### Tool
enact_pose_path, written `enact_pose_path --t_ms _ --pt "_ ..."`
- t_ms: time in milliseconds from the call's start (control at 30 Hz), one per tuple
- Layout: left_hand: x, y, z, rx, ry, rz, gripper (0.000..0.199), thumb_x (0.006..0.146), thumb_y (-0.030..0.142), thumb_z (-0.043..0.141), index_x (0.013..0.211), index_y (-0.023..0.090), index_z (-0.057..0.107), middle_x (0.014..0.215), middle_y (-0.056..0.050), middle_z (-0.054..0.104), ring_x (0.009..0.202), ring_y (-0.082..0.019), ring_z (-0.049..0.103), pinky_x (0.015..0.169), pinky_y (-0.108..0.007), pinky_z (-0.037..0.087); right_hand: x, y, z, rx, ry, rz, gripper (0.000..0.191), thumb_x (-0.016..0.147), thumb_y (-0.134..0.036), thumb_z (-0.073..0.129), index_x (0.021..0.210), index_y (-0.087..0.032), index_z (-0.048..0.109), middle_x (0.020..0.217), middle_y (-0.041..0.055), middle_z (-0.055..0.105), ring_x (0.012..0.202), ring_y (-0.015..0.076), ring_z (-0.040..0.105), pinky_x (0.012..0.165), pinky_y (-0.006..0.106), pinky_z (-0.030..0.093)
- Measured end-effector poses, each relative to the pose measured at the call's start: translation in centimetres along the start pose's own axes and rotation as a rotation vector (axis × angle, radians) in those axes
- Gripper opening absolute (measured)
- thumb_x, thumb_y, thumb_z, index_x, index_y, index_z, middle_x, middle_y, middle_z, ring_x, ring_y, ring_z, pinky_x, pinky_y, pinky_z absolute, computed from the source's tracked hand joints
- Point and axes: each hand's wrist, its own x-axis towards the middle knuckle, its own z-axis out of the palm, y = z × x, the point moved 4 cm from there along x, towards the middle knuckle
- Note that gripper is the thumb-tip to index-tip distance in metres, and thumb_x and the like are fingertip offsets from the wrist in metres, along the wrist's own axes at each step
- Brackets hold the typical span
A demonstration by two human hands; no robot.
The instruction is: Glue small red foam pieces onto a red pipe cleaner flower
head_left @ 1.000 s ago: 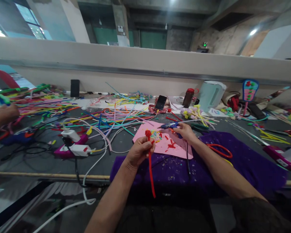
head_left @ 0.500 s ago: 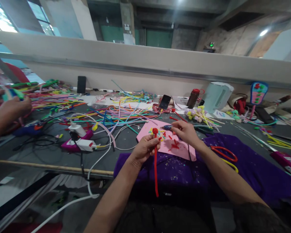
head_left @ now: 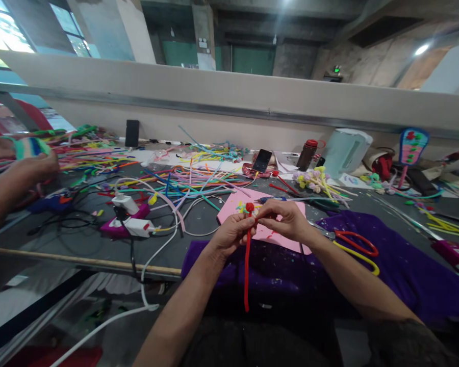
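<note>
My left hand [head_left: 235, 232] pinches a red pipe cleaner [head_left: 247, 275], whose stem hangs down below the fingers. Its top is wound into a small red ball [head_left: 250, 207] that stands above my thumb. Right beside it, my right hand [head_left: 281, 219] is closed in a pinch, its fingertips meeting those of my left hand; what they hold is hidden. Under both hands lies a pink sheet [head_left: 233, 201] with small red, yellow and green snippets on it. A slim dark-blue-tipped tool [head_left: 273, 200] rests just beyond my right hand.
Scissors [head_left: 357, 244] with red and yellow handles lie on purple cloth [head_left: 409, 260] at right. Loose pipe cleaners [head_left: 199, 181] spread behind. A power strip [head_left: 132, 227] with cables is at left, where another person's hands [head_left: 34, 165] hold a striped piece. A bottle [head_left: 308, 154] stands behind.
My right hand has moved left from over the pink sheet to my left hand's fingertips. The red pipe cleaner stays in my left hand. The view has shifted slightly.
</note>
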Motion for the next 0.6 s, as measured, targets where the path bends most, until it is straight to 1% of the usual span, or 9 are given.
enact_pose_path --t_ms 133,233,367,467,600 --pt "0.2 -0.2 -0.1 0.007 -0.003 -0.036 0.026 0.067 0.034 0.066 0.072 0.009 0.058 0.047 0.001 0.055 0.027 -0.001 0.036 0.027 -0.012 0.020 0.1 0.7 -0.4 0.127 0.004 0.113 0.010 0.074 -0.023 0.061 0.078 -0.015 0.065 0.070 0.0011 0.060 0.057 0.0084 0.051 0.050 0.020 0.038" --pt "0.5 -0.5 -0.3 0.023 -0.023 -0.069 0.027 0.069 0.033 0.063 0.077 0.007 0.061 0.047 0.000 0.056 0.027 -0.001 0.035 0.027 -0.012 0.019 0.3 1.8 -1.4 0.241 0.034 0.219 0.011 0.073 -0.024 0.062 0.078 -0.015 0.065 0.068 0.0000 0.060 0.054 0.0077 0.050 0.048 0.019 0.038" --pt "0.7 -0.9 -0.5 0.030 -0.070 -0.115 0.028 0.072 0.033 0.060 0.082 0.007 0.062 0.046 0.001 0.056 0.026 -0.001 0.035 0.027 -0.013 0.018 0.4 3.3 -2.4 0.296 0.074 0.329 0.010 0.071 -0.023 0.062 0.074 -0.014 0.065 0.060 -0.0012 0.059 0.050 0.0071 0.049 0.046 0.019 0.038" --pt "0.7 -1.1 -0.6 0.064 -0.074 -0.146 0.028 0.074 0.034 0.057 0.081 0.008 0.062 0.044 0.001 0.054 0.025 -0.001 0.033 0.026 -0.013 0.016 0.3 4.3 -2.4 0.369 0.109 0.369 0.010 0.068 -0.023 0.065 0.072 -0.014 0.064 0.060 -0.0008 0.060 0.050 0.0071 0.051 0.047 0.019 0.039" --pt "0.6 -1.2 -0.5 0.127 -0.091 -0.176 0.029 0.074 0.034 0.056 0.081 0.007 0.062 0.040 0.002 0.051 0.023 -0.001 0.029 0.026 -0.014 0.014 -0.2 5.4 -1.8 0.464 0.141 0.400 0.013 0.066 -0.025 0.067 0.072 -0.014 0.063 0.060 -0.0009 0.061 0.050 0.0074 0.051 0.046 0.019 0.040"
